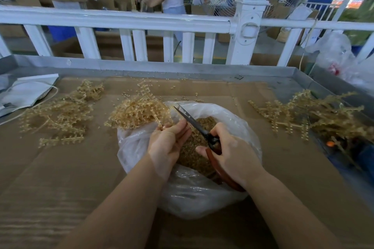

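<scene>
My left hand (169, 143) grips the stem end of a bundle of tan plastic sprigs (137, 112) that fans out to the upper left. My right hand (232, 151) holds scissors (194, 122) with red-brown handles; the dark blades are slightly parted and point up-left toward the bundle's stems. Both hands hover over a clear plastic bag (182, 194) whose open mouth shows a heap of small tan cut pieces (199, 143).
Cardboard (60, 178) covers a metal tray table. More sprig piles lie at the left (60, 113) and right (315, 113). White papers (26, 91) sit far left, a clear bag (334, 52) far right. A white fence (141, 22) runs behind; a person stands beyond it.
</scene>
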A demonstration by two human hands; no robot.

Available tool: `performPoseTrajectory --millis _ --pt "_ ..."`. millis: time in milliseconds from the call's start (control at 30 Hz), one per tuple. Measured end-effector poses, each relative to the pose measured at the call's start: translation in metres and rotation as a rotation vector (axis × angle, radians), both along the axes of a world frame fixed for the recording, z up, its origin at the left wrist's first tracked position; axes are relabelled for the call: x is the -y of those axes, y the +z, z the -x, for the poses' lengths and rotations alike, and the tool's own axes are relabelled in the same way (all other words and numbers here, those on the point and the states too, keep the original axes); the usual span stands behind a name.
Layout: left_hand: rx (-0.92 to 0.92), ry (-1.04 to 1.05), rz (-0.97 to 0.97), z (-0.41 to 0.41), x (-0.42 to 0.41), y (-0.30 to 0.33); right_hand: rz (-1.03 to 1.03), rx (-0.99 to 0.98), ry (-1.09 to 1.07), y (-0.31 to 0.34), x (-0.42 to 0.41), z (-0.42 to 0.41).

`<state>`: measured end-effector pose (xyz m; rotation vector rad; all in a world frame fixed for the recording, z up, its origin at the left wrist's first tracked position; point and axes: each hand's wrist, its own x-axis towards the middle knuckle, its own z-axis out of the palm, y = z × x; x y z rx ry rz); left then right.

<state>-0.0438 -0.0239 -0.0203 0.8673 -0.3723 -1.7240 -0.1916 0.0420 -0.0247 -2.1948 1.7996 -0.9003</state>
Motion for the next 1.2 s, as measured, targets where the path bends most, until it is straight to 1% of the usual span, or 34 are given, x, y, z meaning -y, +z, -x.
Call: performPoseTrajectory --millis 167,367,500,600,667,800,867,1033,1200 --pt "0.003 0.006 0.005 0.0008 -0.0010 0.0010 -0.015 0.006 0.014 -0.0002 0.0016 0.0009" --pt "0.044 -0.011 0.019 0.0013 -0.0021 0.0034 0.021 -0.008 -0.002 -0.0026 0.0025 0.0021" --pt "0.089 0.015 0.058 0.0017 -0.0034 0.0010 0.036 -0.040 -0.025 -0.0039 0.0023 0.0007" --pt "0.160 -0.011 0.101 0.0017 -0.0055 -0.0016 0.038 -0.030 -0.036 -0.0030 0.0026 -0.0004" --pt "0.177 -0.017 0.115 0.0016 -0.0057 -0.0030 0.033 -0.020 -0.036 -0.0022 0.0029 -0.0005" --pt "0.140 -0.031 0.107 0.0008 -0.0050 -0.0028 0.025 0.033 -0.014 -0.0020 0.0032 -0.0004" --pt "0.110 -0.026 0.102 0.0000 -0.0046 -0.0030 0.026 0.035 -0.006 -0.0014 0.0035 -0.0007" --pt "0.104 -0.059 0.097 -0.0004 -0.0049 -0.0034 0.044 0.038 -0.003 -0.0006 0.0026 -0.0003" --pt "0.000 -0.023 0.052 -0.0037 -0.0013 -0.0034 0.048 0.030 -0.009 -0.0013 0.0016 -0.0012"
